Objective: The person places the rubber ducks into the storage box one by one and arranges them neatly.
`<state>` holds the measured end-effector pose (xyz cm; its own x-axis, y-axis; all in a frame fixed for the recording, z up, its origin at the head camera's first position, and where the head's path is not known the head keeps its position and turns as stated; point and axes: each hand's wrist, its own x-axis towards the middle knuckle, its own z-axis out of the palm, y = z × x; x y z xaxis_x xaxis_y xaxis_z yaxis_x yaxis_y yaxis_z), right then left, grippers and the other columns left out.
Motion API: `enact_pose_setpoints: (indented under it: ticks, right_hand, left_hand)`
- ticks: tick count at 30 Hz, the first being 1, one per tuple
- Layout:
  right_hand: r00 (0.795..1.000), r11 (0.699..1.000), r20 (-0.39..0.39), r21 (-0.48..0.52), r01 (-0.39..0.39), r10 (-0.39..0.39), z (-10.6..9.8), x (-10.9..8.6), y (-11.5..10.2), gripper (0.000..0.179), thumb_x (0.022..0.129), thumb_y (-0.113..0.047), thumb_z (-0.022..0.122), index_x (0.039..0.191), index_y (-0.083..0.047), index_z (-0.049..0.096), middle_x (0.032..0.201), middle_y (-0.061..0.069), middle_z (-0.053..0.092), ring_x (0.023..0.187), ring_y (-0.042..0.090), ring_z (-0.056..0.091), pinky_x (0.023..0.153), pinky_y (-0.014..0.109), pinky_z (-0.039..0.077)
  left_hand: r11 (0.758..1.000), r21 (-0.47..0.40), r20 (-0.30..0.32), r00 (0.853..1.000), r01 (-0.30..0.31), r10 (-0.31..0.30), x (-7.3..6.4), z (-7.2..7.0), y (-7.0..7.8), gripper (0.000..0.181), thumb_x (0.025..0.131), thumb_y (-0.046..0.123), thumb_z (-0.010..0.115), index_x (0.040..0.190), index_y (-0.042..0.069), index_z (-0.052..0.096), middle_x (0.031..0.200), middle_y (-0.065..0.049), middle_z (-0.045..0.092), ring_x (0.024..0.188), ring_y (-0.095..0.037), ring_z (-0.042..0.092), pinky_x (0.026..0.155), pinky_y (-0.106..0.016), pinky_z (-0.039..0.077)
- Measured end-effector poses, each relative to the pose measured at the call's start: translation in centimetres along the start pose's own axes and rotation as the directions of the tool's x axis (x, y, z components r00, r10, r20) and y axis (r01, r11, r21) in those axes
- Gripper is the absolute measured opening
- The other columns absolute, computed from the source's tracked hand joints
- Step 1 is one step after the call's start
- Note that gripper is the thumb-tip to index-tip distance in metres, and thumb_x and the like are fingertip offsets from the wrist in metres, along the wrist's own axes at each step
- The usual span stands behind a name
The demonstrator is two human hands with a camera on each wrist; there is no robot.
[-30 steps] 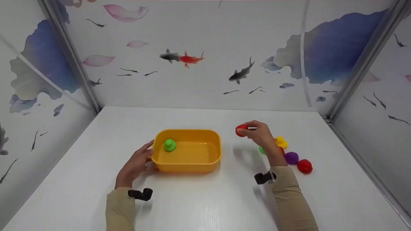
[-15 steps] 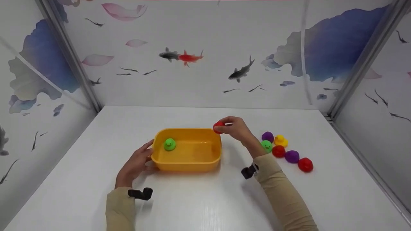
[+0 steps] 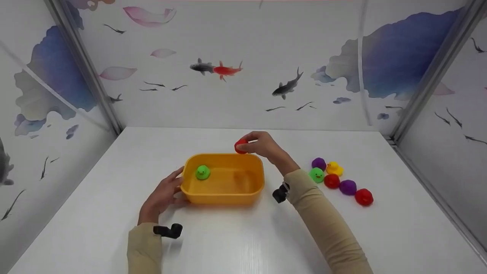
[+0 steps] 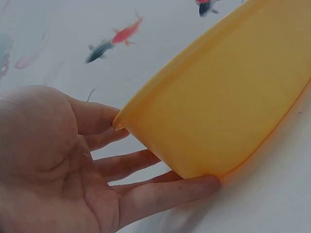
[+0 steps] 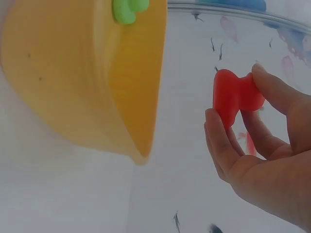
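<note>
Left grip (image 3: 163,197) rests loose against tub (image 3: 228,199) holding green duck (image 3: 202,173); right grip (image 3: 264,146) pinches red duck (image 3: 240,146).

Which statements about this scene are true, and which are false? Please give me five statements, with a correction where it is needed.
1. The right hand holds a small, smooth red duck-shaped toy. True.
2. A small green duck-shaped toy lies inside the yellow-orange plastic tub with rounded corners. True.
3. The left hand is away from the tub. False: the fingers of the left hand touch it.
4. In the right wrist view, the red toy touches the tub. False: a gap shows between them.
5. Two small, round-looking purple toys are on the white table, to the right of the tub. True.
</note>
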<state>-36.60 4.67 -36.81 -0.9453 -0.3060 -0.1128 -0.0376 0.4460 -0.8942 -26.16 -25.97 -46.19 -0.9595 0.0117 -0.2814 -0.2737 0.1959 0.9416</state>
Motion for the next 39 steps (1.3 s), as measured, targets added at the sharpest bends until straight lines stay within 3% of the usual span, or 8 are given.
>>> enact_pose_setpoints:
  ticks: [4,14,19,28,33,39]
  right_hand:
    - [1.0,1.0,0.016,-0.001,-0.013,0.013,1.4,0.6,-0.8,0.032,0.09,-0.025,0.076,0.117,-0.012,0.066,0.119,0.01,0.068,0.113,0.032,0.066,0.106,0.041,0.053]
    - [0.999,0.999,0.047,0.035,-0.019,0.018,5.1,1.8,-1.3,0.034,0.088,-0.025,0.077,0.117,-0.009,0.068,0.119,0.01,0.068,0.103,0.022,0.067,0.099,0.033,0.057]
    - [0.996,0.997,0.067,0.049,-0.059,0.056,6.5,2.2,-1.0,0.032,0.087,-0.025,0.078,0.115,-0.01,0.07,0.117,0.008,0.07,0.102,0.022,0.066,0.099,0.033,0.057]
    - [0.991,0.99,0.078,0.079,-0.113,0.107,8.3,1.9,0.2,0.033,0.087,-0.023,0.078,0.114,-0.007,0.069,0.115,0.009,0.071,0.102,0.022,0.064,0.104,0.037,0.055]
    - [0.991,0.99,0.06,0.061,-0.124,0.121,9.0,1.6,0.4,0.029,0.089,-0.021,0.077,0.113,-0.007,0.069,0.113,0.008,0.07,0.101,0.023,0.063,0.103,0.038,0.054]
    - [0.985,0.98,0.061,0.108,-0.168,0.162,9.6,1.1,0.7,0.023,0.088,-0.015,0.077,0.106,-0.004,0.07,0.106,0.009,0.071,0.104,0.029,0.063,0.102,0.042,0.055]
  left_hand:
    - [1.0,0.024,-0.004,1.0,0.007,-0.007,0.1,0.0,-0.1,0.055,0.109,0.035,0.037,0.161,0.031,0.019,0.164,-0.013,0.029,0.144,-0.039,0.041,0.1,-0.042,0.057]
    - [0.999,-0.027,0.008,1.0,-0.023,0.024,0.0,-0.3,0.0,0.056,0.109,0.035,0.039,0.161,0.03,0.02,0.163,-0.014,0.032,0.141,-0.038,0.045,0.1,-0.045,0.057]
    - [0.997,-0.058,0.025,0.999,-0.042,0.043,-0.1,-0.3,0.1,0.056,0.109,0.034,0.039,0.161,0.029,0.019,0.163,-0.015,0.031,0.142,-0.04,0.043,0.098,-0.048,0.057]
    - [0.999,-0.028,0.019,0.999,-0.025,0.026,-0.2,0.0,0.0,0.055,0.109,0.033,0.037,0.161,0.029,0.021,0.161,-0.016,0.036,0.142,-0.039,0.043,0.099,-0.046,0.057]
    - [0.999,-0.017,0.03,0.999,-0.04,0.04,-0.2,-0.2,-0.1,0.056,0.109,0.035,0.037,0.161,0.028,0.019,0.162,-0.016,0.033,0.142,-0.039,0.042,0.102,-0.047,0.055]
    - [1.0,-0.004,0.019,1.0,-0.012,0.012,0.0,-0.1,-0.1,0.055,0.109,0.036,0.039,0.161,0.031,0.021,0.164,-0.012,0.03,0.143,-0.038,0.042,0.107,-0.049,0.051]
